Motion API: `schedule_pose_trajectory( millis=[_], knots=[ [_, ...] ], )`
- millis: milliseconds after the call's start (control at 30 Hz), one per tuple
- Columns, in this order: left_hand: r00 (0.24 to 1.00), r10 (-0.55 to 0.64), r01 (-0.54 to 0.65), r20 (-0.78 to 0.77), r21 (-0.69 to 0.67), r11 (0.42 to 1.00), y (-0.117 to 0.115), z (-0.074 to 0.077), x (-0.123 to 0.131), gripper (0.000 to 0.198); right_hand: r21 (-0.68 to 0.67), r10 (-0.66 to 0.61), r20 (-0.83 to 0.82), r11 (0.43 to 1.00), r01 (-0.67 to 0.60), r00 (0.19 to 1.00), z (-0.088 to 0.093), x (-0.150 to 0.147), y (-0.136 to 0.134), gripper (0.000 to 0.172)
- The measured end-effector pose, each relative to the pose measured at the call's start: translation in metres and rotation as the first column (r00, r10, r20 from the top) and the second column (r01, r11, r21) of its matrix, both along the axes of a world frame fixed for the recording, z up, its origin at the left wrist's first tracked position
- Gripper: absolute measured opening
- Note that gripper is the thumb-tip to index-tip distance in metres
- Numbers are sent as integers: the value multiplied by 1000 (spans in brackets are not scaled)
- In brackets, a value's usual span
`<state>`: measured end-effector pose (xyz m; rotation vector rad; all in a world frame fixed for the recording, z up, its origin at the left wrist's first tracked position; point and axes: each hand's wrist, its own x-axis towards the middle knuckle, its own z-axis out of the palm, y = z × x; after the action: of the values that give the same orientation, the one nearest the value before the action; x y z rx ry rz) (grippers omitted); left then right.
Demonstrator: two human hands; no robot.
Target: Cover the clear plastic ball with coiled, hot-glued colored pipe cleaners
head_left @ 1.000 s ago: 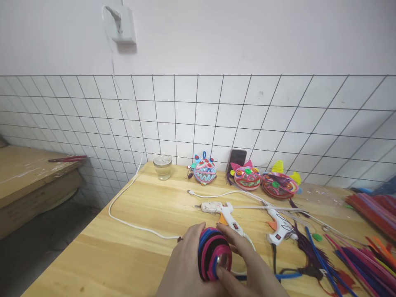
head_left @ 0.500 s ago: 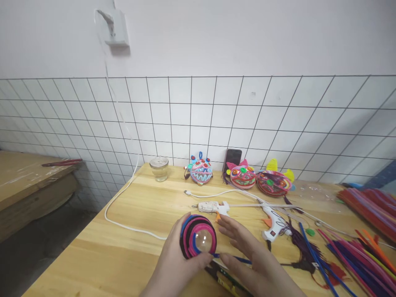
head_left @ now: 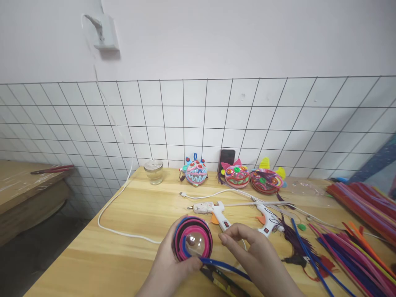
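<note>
My left hand (head_left: 173,262) is wrapped round a clear plastic ball (head_left: 196,243) covered in coiled pink, black and blue pipe cleaners, with its thumb on the lower edge. From the ball a blue pipe cleaner (head_left: 224,265) trails right and passes below my right hand (head_left: 253,251). The right thumb and forefinger come together in a pinch beside the ball, apart from it; whatever lies between them is too small to make out. Under the hands lies a black and yellow tool (head_left: 227,284), partly hidden. Just beyond is a white hot glue gun (head_left: 206,208).
A second glue gun (head_left: 268,220) lies to the right, near loose pipe cleaners (head_left: 343,260) and a red bundle (head_left: 365,206). Along the wall stand a glass cup (head_left: 154,172), a phone (head_left: 227,157) and decorated balls (head_left: 196,172). A white cable (head_left: 123,234) crosses the left side.
My right hand has drawn away from the ball, and its spread fingers have come together in a pinch. The blue pipe cleaner shows more of its length. The view has shifted slightly right.
</note>
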<state>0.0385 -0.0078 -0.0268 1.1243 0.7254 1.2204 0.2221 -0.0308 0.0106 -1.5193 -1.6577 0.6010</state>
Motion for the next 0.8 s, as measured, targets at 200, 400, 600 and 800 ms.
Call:
schedule_pose_trajectory(
  millis=[200, 400, 600, 800],
  knots=[
    [997, 43, -43, -58, 11, 999, 7, 0, -6, 64, -15, 46, -231, 999, -51, 972, -8, 7, 6, 14],
    [990, 77, -77, -121, 3, 997, 12, 0, -11, 59, -76, 123, -369, 984, -162, 921, -10, 11, 6, 12],
    [990, 121, -108, 68, -166, 980, 10, -6, -11, 55, -180, 105, -392, 966, -188, 914, -7, 10, 2, 15],
    [919, -61, 219, 390, -373, 902, 7, -1, -14, 41, -250, 246, -521, 871, -422, 817, -6, 13, 6, 20]
  ],
)
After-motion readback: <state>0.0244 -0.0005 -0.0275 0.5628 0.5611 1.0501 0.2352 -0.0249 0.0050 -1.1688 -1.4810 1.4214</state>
